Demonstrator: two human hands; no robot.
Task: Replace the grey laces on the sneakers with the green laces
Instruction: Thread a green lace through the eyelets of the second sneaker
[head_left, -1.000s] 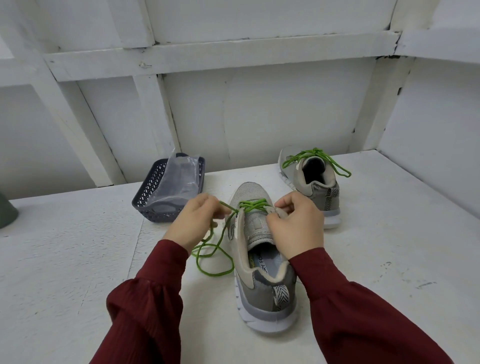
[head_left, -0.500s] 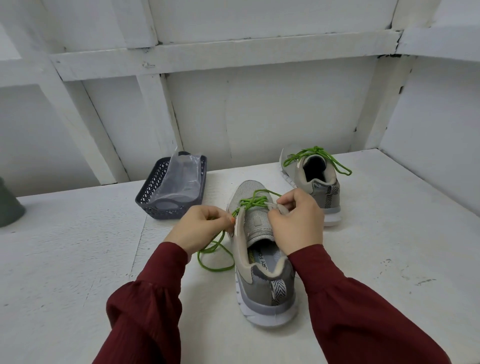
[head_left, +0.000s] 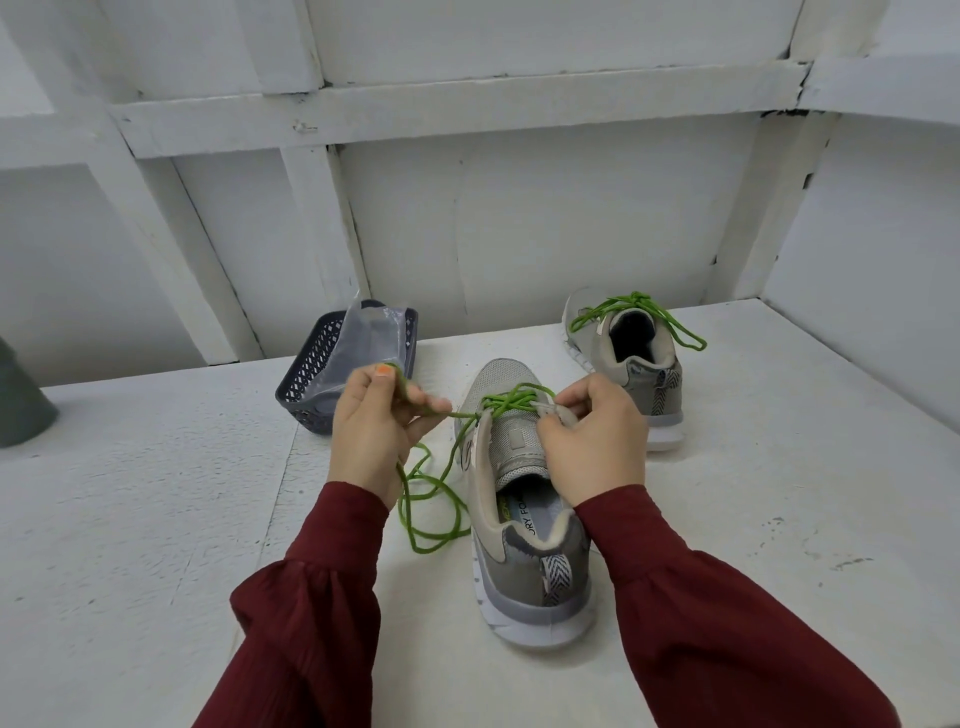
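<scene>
A grey sneaker (head_left: 524, 525) stands on the white table, heel toward me, with a green lace (head_left: 431, 499) threaded through its front eyelets. My left hand (head_left: 371, 431) grips the lace and holds it taut to the left of the shoe; the slack loops on the table beside the shoe. My right hand (head_left: 592, 441) pinches the shoe's right eyelet flap near the tongue. A second grey sneaker (head_left: 631, 364) with a green lace (head_left: 639, 314) stands behind to the right.
A dark plastic basket (head_left: 304, 392) holding a clear plastic bag (head_left: 366, 332) sits behind my left hand. A dark green object (head_left: 21, 395) shows at the left edge. White walls (head_left: 519, 234) close the back and right of the table (head_left: 130, 519).
My left hand has risen and moved left, drawing the green lace out taut through the eyelet. My right hand has stayed on the shoe.
</scene>
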